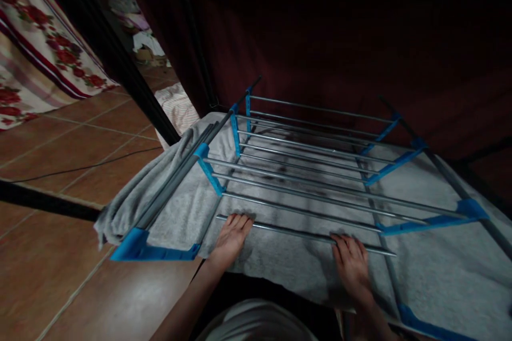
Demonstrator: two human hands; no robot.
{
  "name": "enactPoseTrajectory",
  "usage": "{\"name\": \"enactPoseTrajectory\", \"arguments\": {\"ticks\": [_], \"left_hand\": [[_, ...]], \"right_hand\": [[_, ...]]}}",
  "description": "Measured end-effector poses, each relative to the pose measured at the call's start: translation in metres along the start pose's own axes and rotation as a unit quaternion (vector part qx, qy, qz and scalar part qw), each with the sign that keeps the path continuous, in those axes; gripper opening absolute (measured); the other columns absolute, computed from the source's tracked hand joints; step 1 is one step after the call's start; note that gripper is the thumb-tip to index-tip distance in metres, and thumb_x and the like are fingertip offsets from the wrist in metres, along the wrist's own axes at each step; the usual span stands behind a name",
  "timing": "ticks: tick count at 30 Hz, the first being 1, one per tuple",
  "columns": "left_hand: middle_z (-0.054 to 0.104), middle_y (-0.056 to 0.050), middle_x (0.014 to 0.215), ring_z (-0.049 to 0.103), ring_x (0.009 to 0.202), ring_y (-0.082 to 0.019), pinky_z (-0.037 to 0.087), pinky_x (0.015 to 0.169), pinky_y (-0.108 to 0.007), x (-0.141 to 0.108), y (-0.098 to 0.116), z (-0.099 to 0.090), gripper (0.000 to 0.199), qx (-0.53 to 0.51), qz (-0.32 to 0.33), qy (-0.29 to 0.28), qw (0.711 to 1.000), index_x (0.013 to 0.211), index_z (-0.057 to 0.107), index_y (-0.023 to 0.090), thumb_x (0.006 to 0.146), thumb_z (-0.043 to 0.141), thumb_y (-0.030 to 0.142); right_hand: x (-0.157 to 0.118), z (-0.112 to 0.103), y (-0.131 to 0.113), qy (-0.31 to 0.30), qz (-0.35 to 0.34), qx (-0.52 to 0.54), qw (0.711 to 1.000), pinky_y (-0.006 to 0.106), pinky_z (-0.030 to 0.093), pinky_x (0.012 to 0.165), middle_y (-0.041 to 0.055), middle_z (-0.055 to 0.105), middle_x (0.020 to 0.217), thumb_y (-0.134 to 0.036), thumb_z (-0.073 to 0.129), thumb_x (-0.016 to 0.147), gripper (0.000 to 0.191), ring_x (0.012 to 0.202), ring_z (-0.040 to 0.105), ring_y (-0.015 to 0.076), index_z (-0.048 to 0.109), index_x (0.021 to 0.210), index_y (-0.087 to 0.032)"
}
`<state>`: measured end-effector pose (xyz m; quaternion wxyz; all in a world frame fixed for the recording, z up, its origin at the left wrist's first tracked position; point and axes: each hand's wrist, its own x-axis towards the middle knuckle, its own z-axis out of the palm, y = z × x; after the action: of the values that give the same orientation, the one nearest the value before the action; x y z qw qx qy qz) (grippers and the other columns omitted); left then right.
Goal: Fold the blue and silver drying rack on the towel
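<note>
A loose-ended metal rod [292, 232] lies crosswise in front of me, low over a grey fleece cover. My left hand [234, 237] has its fingers over the rod near its left end. Farther right, my right hand [351, 261] curls around it, short of the right end. Both rod ends are apart from the blue plastic brackets. Beyond my hands is a partly assembled drying rack, with several crosswise rods [296, 180] held between grey side poles. A blue bracket [138, 245] stands at the near left, and another blue bracket [428, 325] is at the near right.
The rack rests on a bed-like surface with a grey cover [276, 264], bunched at the left. Dark frame posts [132, 85] and a dark red curtain [320, 53] surround it. At the left are a tiled floor [72, 245], a black cable [88, 165] and a flowered curtain [52, 37].
</note>
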<state>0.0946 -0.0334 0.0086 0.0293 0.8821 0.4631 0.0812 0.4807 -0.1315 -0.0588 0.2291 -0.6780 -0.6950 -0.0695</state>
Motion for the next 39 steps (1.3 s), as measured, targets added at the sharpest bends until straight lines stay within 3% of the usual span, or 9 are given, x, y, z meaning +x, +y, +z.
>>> {"name": "enactPoseTrajectory", "arguments": {"ticks": [5, 14, 29, 39], "left_hand": [[0.063, -0.010, 0.123, 0.054, 0.119, -0.025, 0.037, 0.112, -0.046, -0.005, -0.005, 0.006, 0.055, -0.012, -0.029, 0.000, 0.999, 0.132, 0.058, 0.017, 0.083, 0.041, -0.001], [0.063, -0.010, 0.124, 0.054, 0.120, -0.025, 0.038, 0.113, -0.048, -0.006, -0.002, 0.015, 0.049, -0.047, -0.022, 0.000, 0.999, 0.136, 0.057, 0.020, 0.092, 0.041, 0.007], [0.061, -0.010, 0.125, 0.052, 0.118, -0.026, 0.043, 0.107, -0.045, -0.006, -0.006, 0.036, 0.046, -0.032, -0.007, 0.053, 0.998, 0.136, 0.056, 0.022, 0.094, 0.042, 0.009], [0.062, -0.011, 0.125, 0.053, 0.117, -0.026, 0.043, 0.106, -0.045, -0.005, -0.005, 0.037, 0.046, -0.024, -0.003, 0.060, 0.998, 0.135, 0.057, 0.020, 0.093, 0.043, 0.006]], "right_hand": [[-0.006, 0.002, -0.004, -0.009, -0.017, 0.025, 0.999, 0.046, 0.041, 0.101, 0.0101, 0.069, 0.110, -0.036, 0.038, 0.101, 0.037, 0.107, 0.062, 0.0280, 0.065, 0.125, -0.025], [-0.019, 0.002, 0.007, 0.006, -0.050, 0.005, 0.999, 0.050, 0.032, 0.111, 0.0103, 0.071, 0.119, -0.041, 0.042, 0.101, 0.037, 0.113, 0.063, 0.0280, 0.063, 0.125, -0.023], [-0.017, 0.003, 0.003, 0.003, -0.019, -0.001, 1.000, 0.049, 0.032, 0.110, 0.0094, 0.071, 0.114, -0.043, 0.040, 0.102, 0.038, 0.111, 0.061, 0.0265, 0.064, 0.124, -0.022], [-0.014, 0.001, -0.002, -0.012, -0.012, -0.006, 1.000, 0.049, 0.030, 0.113, 0.0081, 0.070, 0.115, -0.040, 0.040, 0.103, 0.037, 0.115, 0.060, 0.0251, 0.064, 0.125, -0.023]]}}
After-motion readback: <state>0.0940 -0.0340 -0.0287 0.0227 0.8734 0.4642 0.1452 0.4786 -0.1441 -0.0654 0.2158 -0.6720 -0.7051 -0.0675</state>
